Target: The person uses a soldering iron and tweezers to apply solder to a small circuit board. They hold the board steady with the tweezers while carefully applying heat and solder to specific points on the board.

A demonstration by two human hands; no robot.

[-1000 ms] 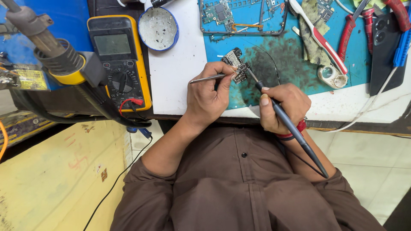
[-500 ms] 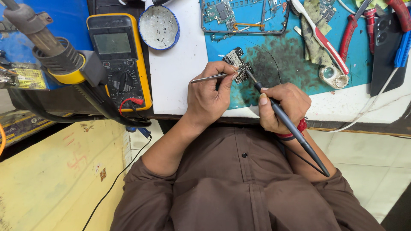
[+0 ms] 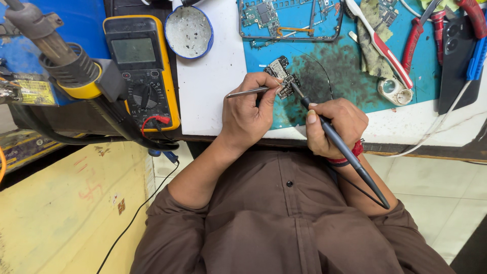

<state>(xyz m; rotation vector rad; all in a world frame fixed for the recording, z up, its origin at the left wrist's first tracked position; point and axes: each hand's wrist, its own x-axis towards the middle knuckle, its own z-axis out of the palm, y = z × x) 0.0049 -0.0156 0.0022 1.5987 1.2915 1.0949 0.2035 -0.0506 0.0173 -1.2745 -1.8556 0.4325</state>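
nothing of note has shifted since the earlier frames: both hands sit in the same posture over the same spot, and only the camera has drifted very slightly.

left hand (image 3: 248, 116) is curled closed around slim metal tweezers (image 3: 251, 92), thumb and forefinger pinching the shaft, tips directed right onto the small circuit board (image 3: 280, 71). judged purpose: to pin the board flat while it is worked. right hand (image 3: 335, 126) is wrapped shut on a dark soldering iron (image 3: 340, 144), held like a pen, forefinger laid along the barrel, tip angled up and left to meet the board just beside the tweezer tips. the iron's handle and cable trail back toward the near right, clear of the work.

the board lies on the teal work mat (image 3: 355, 86), at a darkened, stained patch near the mat's left edge, directly in front of the person's chest; wrists rest at the bench edge, likely for steadiness.

surroundings: a yellow multimeter (image 3: 141, 66) far left, a round tin lid (image 3: 188, 31) beside it, a hot-air nozzle (image 3: 61, 66) at far left, a stripped phone frame (image 3: 289, 20) beyond the board, a toothbrush (image 3: 380, 45), red-handled pliers (image 3: 413, 35) and a dark phone back (image 3: 456, 56) to the right.
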